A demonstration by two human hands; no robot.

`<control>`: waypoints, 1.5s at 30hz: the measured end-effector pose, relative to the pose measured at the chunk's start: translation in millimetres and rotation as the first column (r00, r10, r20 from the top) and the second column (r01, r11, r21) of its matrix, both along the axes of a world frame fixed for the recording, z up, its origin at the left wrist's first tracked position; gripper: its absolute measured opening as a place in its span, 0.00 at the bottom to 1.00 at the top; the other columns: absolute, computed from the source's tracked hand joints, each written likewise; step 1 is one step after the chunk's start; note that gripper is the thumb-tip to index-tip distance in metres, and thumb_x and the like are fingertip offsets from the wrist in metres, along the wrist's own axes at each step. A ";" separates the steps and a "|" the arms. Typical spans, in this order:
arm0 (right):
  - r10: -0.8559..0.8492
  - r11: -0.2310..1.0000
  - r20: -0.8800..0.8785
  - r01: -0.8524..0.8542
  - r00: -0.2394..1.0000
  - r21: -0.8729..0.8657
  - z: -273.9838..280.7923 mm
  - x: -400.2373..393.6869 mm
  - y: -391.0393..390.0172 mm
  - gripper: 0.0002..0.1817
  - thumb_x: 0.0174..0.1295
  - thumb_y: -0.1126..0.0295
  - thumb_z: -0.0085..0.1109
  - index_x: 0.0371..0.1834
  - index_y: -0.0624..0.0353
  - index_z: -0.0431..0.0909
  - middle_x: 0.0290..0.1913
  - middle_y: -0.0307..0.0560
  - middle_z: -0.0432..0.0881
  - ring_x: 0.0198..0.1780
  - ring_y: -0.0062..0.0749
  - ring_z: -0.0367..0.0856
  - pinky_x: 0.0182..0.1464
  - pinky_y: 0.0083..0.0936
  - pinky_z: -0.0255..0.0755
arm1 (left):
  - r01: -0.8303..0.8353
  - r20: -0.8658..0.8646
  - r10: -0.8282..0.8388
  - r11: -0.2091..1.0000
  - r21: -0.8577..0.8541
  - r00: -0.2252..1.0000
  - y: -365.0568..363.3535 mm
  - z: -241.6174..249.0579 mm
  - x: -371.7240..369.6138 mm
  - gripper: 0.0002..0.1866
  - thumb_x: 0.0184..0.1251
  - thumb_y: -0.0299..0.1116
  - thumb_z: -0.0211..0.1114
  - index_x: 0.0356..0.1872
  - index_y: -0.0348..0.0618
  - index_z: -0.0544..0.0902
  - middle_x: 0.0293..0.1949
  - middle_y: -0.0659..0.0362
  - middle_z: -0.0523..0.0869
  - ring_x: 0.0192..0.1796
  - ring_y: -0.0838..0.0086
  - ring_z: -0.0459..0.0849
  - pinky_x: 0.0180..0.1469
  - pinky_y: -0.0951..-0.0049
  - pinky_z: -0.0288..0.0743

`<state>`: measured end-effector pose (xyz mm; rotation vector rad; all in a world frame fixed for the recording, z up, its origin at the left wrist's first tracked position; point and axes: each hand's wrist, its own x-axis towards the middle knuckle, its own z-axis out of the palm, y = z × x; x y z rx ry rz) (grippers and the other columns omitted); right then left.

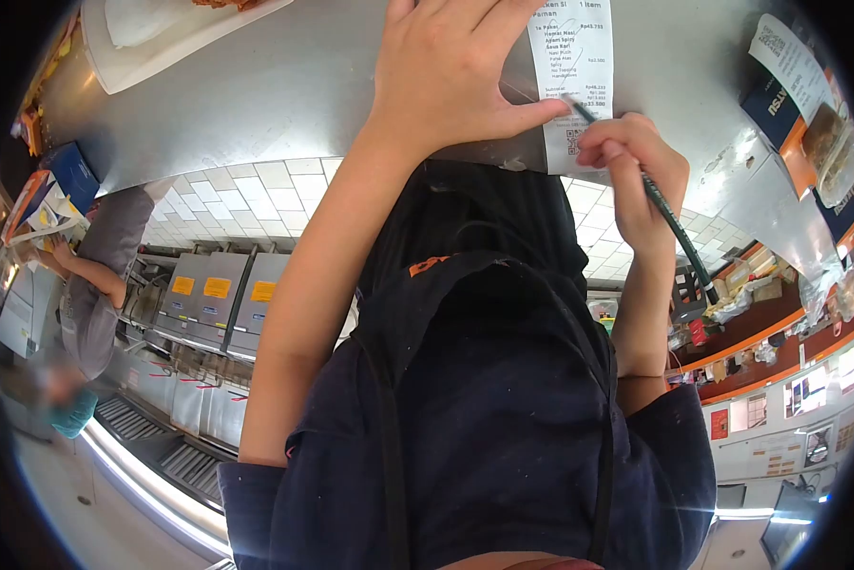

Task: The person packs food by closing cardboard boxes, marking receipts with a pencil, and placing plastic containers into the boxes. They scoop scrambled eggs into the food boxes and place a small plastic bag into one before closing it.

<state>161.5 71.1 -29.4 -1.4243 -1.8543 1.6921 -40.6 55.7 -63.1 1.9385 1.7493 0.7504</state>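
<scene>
A long printed receipt (574, 43) lies on the steel counter (284, 95), its lower end near the counter's front edge. Held in the fingers of my right hand (641, 171) is a dark green pencil (672, 220). Its tip rests by the lower printed lines of the receipt, where a thin pen-like stroke crosses the text. My left hand (450, 71) lies spread to the left of the paper, with the thumb stretched over the receipt close to the pencil tip. The ends of its other fingers are cut off by the top of the view.
At upper left stands a white food tray (113, 71) with fried food. A navy box (774, 109), another receipt (790, 62) and a clear plastic tub (831, 157) sit on the right. Behind at left, a co-worker (94, 318) reaches toward a box (70, 180).
</scene>
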 end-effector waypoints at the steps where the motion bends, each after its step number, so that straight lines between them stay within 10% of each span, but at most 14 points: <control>1: -0.002 1.000 0.002 0.002 1.000 0.002 -1.9 1.4 -4.9 0.09 0.55 0.81 0.48 0.30 0.61 0.81 0.25 0.43 0.81 0.32 0.28 0.77 0.39 0.23 0.70 | 0.014 -0.022 -0.014 0.999 -0.039 1.000 0.4 1.6 -0.2 0.39 0.34 0.46 0.75 0.53 0.42 0.75 0.58 0.54 0.74 0.64 0.59 0.68 0.61 0.47 0.55; 9: 0.081 0.930 0.123 -0.120 0.989 0.349 -2.9 -17.0 0.3 0.08 0.58 0.78 0.50 0.34 0.59 0.81 0.28 0.43 0.81 0.32 0.29 0.77 0.40 0.26 0.69 | -0.007 0.032 0.007 1.000 -0.011 0.999 -1.2 -0.3 0.3 0.37 0.38 0.49 0.74 0.52 0.41 0.75 0.58 0.55 0.74 0.65 0.59 0.67 0.61 0.46 0.56; 11: -0.150 0.989 0.028 0.151 0.988 -0.004 -3.9 -10.5 -0.7 0.08 0.58 0.78 0.52 0.35 0.59 0.81 0.29 0.44 0.81 0.32 0.32 0.78 0.39 0.26 0.70 | -0.007 0.061 0.010 0.999 -0.051 0.998 -0.7 2.5 0.5 0.37 0.39 0.50 0.73 0.52 0.41 0.75 0.58 0.55 0.74 0.65 0.60 0.67 0.61 0.45 0.56; 15: 0.181 0.932 0.188 -0.230 0.965 0.280 14.3 -32.1 11.1 0.08 0.58 0.76 0.54 0.39 0.58 0.81 0.33 0.45 0.82 0.34 0.40 0.79 0.40 0.28 0.72 | -0.018 0.038 0.018 1.000 0.011 0.999 -5.5 -4.4 1.7 0.37 0.37 0.51 0.73 0.52 0.44 0.75 0.58 0.57 0.74 0.64 0.63 0.68 0.63 0.49 0.54; 21: -0.057 0.643 0.636 -0.459 0.769 0.613 9.3 -52.4 41.2 0.27 0.48 0.83 0.51 0.55 0.53 0.75 0.56 0.51 0.73 0.55 0.46 0.72 0.57 0.35 0.65 | -0.096 0.210 0.042 0.962 0.255 0.977 -10.3 -6.7 -6.7 0.32 0.39 0.43 0.73 0.51 0.49 0.76 0.56 0.59 0.75 0.62 0.63 0.71 0.62 0.56 0.61; 27: -0.051 0.456 0.020 0.006 0.998 0.890 91.1 -127.2 77.5 0.20 0.61 0.80 0.45 0.57 0.55 0.73 0.58 0.50 0.73 0.57 0.43 0.73 0.60 0.33 0.64 | -0.416 0.201 0.395 0.597 0.686 0.897 21.1 95.2 -134.6 0.17 0.45 0.33 0.68 0.39 0.46 0.78 0.41 0.59 0.80 0.47 0.63 0.77 0.50 0.62 0.68; 28: -0.018 0.434 -0.102 0.100 0.995 0.895 102.2 -149.7 86.7 0.19 0.62 0.77 0.49 0.57 0.56 0.73 0.57 0.51 0.74 0.56 0.42 0.74 0.59 0.32 0.65 | -0.466 0.089 0.542 0.612 0.639 0.835 34.9 94.4 -177.2 0.20 0.49 0.36 0.70 0.44 0.41 0.78 0.41 0.53 0.81 0.44 0.58 0.79 0.47 0.60 0.70; 30: -0.006 0.467 -0.037 0.035 0.999 0.884 112.3 -187.7 103.2 0.18 0.65 0.65 0.48 0.57 0.57 0.73 0.53 0.53 0.77 0.53 0.44 0.76 0.56 0.31 0.66 | -0.086 0.368 0.089 0.996 -0.024 0.925 45.7 176.1 -233.3 0.38 0.41 0.50 0.73 0.54 0.40 0.73 0.56 0.53 0.75 0.61 0.60 0.71 0.60 0.52 0.61; 32: 0.161 0.888 0.074 -0.178 0.984 0.423 105.5 -203.8 109.8 0.22 0.66 0.56 0.44 0.56 0.56 0.73 0.48 0.51 0.80 0.51 0.45 0.76 0.54 0.31 0.67 | -0.065 0.177 0.135 0.933 -0.354 0.975 55.6 155.8 -233.7 0.30 0.46 0.46 0.70 0.49 0.39 0.76 0.48 0.51 0.78 0.54 0.57 0.74 0.57 0.54 0.64; 33: 0.415 0.813 0.058 -0.399 0.908 0.423 65.5 -191.4 118.6 0.26 0.67 0.49 0.39 0.47 0.59 0.78 0.56 0.51 0.76 0.57 0.39 0.73 0.58 0.30 0.63 | -0.116 -0.043 0.116 0.758 -0.642 0.992 59.3 138.8 -230.4 0.22 0.51 0.41 0.67 0.43 0.37 0.79 0.41 0.50 0.81 0.47 0.53 0.77 0.54 0.55 0.66; 37: -0.094 0.628 0.247 -0.135 0.964 0.766 1.6 -209.5 45.4 0.29 0.53 0.62 0.63 0.59 0.58 0.70 0.60 0.52 0.70 0.57 0.50 0.69 0.59 0.40 0.63 | -0.181 -0.356 0.067 0.937 -0.298 0.932 0.4 67.3 -194.3 0.23 0.60 0.40 0.63 0.53 0.36 0.75 0.53 0.46 0.78 0.52 0.55 0.76 0.56 0.60 0.67; 39: -0.189 0.629 0.038 0.091 0.981 0.772 -24.0 -222.7 30.4 0.36 0.56 0.60 0.61 0.64 0.68 0.60 0.67 0.62 0.59 0.66 0.55 0.60 0.66 0.39 0.55 | -0.286 -0.271 0.408 0.873 0.395 0.872 -10.1 14.3 -203.1 0.25 0.65 0.39 0.59 0.58 0.32 0.69 0.57 0.47 0.76 0.57 0.58 0.75 0.61 0.63 0.64; 41: -0.399 0.869 -0.143 0.423 0.906 0.256 -2.0 -230.4 31.0 0.32 0.58 0.59 0.61 0.61 0.65 0.65 0.59 0.58 0.72 0.55 0.44 0.74 0.54 0.30 0.69 | -0.395 0.140 0.373 0.898 0.196 0.917 -5.3 15.6 -206.0 0.26 0.67 0.37 0.58 0.60 0.30 0.66 0.56 0.50 0.76 0.59 0.66 0.74 0.62 0.68 0.63; 45: -0.528 0.801 -0.209 0.564 0.823 0.201 5.4 -235.2 31.6 0.34 0.56 0.56 0.62 0.59 0.67 0.64 0.49 0.60 0.77 0.52 0.43 0.77 0.55 0.33 0.69 | -0.232 0.690 0.624 0.780 -0.582 0.367 -14.6 29.7 -235.0 0.23 0.67 0.36 0.57 0.60 0.36 0.69 0.54 0.55 0.77 0.56 0.73 0.75 0.59 0.77 0.65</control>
